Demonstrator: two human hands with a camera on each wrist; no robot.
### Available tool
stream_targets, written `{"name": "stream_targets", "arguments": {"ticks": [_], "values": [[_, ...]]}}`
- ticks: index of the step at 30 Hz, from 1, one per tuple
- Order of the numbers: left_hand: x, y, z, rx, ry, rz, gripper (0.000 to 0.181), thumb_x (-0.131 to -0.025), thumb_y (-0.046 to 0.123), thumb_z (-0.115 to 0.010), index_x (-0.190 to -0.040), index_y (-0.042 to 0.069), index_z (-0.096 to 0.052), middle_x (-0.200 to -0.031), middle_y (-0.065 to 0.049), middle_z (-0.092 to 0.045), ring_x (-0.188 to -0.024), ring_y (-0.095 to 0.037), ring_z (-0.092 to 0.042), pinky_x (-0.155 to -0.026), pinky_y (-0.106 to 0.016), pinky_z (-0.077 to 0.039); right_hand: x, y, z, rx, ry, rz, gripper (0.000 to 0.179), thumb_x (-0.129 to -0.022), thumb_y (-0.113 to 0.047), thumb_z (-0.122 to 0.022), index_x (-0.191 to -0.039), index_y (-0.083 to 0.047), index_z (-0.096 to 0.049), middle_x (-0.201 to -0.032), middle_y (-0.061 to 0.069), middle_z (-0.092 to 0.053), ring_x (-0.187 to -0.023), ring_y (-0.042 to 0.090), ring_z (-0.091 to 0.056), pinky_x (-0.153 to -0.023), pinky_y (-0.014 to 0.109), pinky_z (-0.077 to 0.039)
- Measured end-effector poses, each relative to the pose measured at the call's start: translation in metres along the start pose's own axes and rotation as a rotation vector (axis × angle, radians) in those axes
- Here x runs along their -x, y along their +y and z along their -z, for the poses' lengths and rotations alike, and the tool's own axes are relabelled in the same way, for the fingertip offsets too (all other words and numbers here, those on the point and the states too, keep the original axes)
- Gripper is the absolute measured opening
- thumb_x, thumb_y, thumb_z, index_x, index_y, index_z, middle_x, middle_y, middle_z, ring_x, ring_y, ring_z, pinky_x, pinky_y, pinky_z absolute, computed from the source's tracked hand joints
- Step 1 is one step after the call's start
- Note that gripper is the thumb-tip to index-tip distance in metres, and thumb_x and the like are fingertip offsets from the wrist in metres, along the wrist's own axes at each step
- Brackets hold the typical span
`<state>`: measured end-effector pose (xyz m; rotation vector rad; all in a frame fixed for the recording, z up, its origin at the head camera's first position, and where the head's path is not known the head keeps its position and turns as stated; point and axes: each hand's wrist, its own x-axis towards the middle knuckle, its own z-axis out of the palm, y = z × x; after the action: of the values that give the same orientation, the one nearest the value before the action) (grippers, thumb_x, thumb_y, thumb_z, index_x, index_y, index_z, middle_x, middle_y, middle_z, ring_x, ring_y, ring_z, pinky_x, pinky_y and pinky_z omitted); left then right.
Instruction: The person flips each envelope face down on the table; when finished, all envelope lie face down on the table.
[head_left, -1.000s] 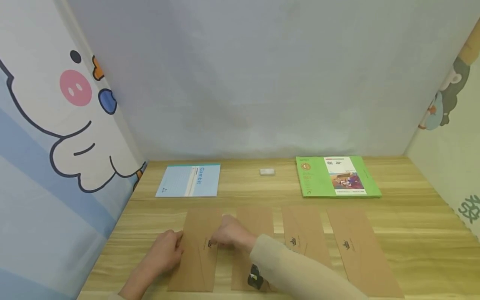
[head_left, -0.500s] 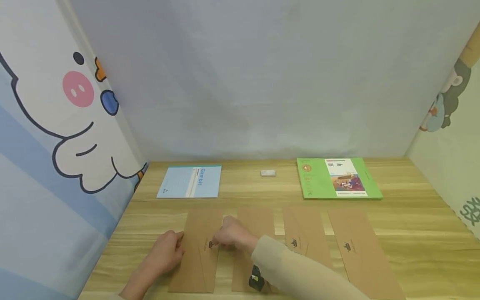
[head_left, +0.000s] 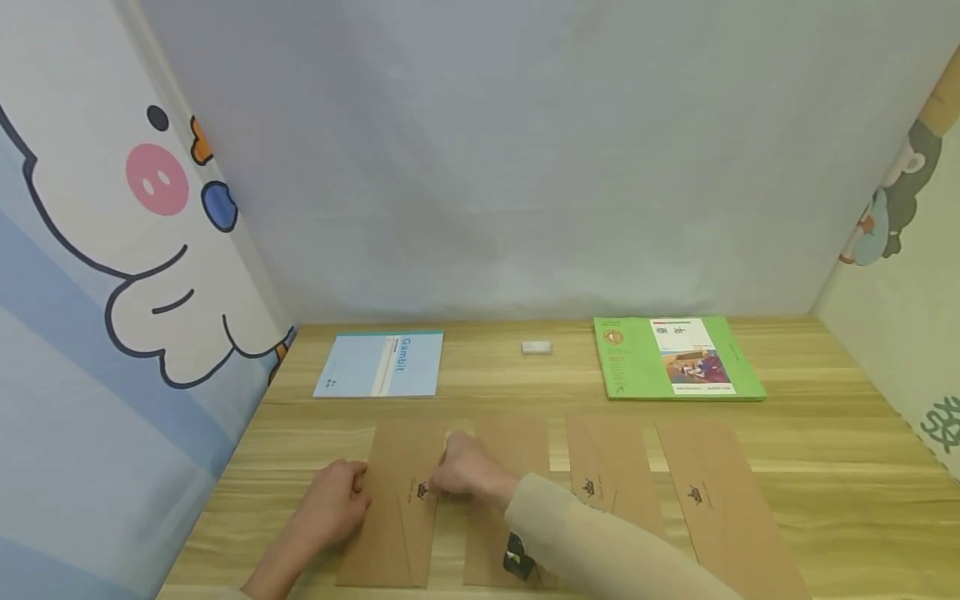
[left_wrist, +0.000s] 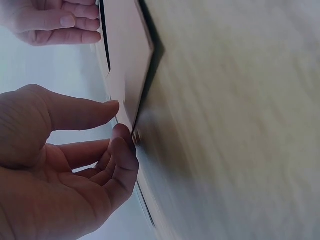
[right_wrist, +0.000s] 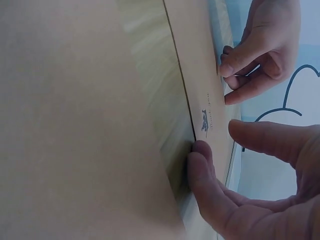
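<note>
A brown kraft-paper envelope (head_left: 397,525) with a small black crown print lies flat, leftmost in a row of envelopes. At its left long edge is my left hand (head_left: 333,502), fingers bent and fingertips right at the edge. My right hand (head_left: 468,468) is at the opposite edge, beside the crown print. In the right wrist view, its fingertips (right_wrist: 200,160) meet the paper's edge while the thumb (right_wrist: 250,135) stands apart above it. The left wrist view has the left thumb (left_wrist: 95,112) spread from the fingers, close over the envelope's edge.
More brown envelopes, among them one beside it (head_left: 517,433) and one at the far right (head_left: 723,500), lie side by side. Behind them are a blue notebook (head_left: 382,364), a small pale block (head_left: 536,347) and a green book (head_left: 637,367). Cartoon-printed panels flank the wooden table (head_left: 825,467).
The head view has shifted slightly. Both hands stay at the leftmost envelope's edges, the right hand only a touch farther right; the envelopes and other items lie as before.
</note>
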<state>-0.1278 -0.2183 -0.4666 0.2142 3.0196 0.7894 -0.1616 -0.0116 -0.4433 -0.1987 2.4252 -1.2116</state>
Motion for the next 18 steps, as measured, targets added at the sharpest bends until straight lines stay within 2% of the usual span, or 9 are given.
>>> {"name": "stream_targets", "arguments": {"ticks": [5, 11, 18], "values": [[-0.0009, 0.0005, 0.0001, 0.0, 0.01, 0.004, 0.016, -0.071, -0.007, -0.065, -0.085, -0.002, -0.061, -0.065, 0.002, -0.044, -0.061, -0.013, -0.043, -0.059, -0.032, -0.04, -0.0009, 0.001, 0.0001, 0.05, 0.012, 0.024, 0.019, -0.068, 0.001, -0.073, -0.058, -0.004, -0.058, -0.049, 0.0, -0.049, -0.043, 0.012, -0.04, -0.04, 0.024, -0.037], [-0.0006, 0.0019, 0.0025, 0.019, 0.018, 0.027, 0.028, -0.074, -0.006, -0.066, -0.102, -0.01, -0.064, -0.07, 0.001, -0.048, -0.065, -0.013, -0.046, -0.061, -0.032, -0.043, -0.0012, 0.0023, 0.0045, 0.072, 0.001, 0.046, 0.017, -0.068, -0.002, -0.078, -0.057, -0.002, -0.065, -0.048, 0.006, -0.058, -0.041, 0.013, -0.046, -0.041, 0.024, -0.04], [0.0003, 0.0038, 0.0078, 0.021, 0.028, 0.024, 0.034, -0.075, -0.006, -0.067, -0.108, -0.012, -0.062, -0.076, 0.0, -0.053, -0.068, -0.012, -0.049, -0.064, -0.033, -0.046, 0.0008, 0.0027, 0.0073, 0.03, -0.027, 0.057, 0.016, -0.069, -0.006, -0.081, -0.06, -0.004, -0.068, -0.053, 0.008, -0.062, -0.049, 0.02, -0.057, -0.049, 0.029, -0.047]]}}
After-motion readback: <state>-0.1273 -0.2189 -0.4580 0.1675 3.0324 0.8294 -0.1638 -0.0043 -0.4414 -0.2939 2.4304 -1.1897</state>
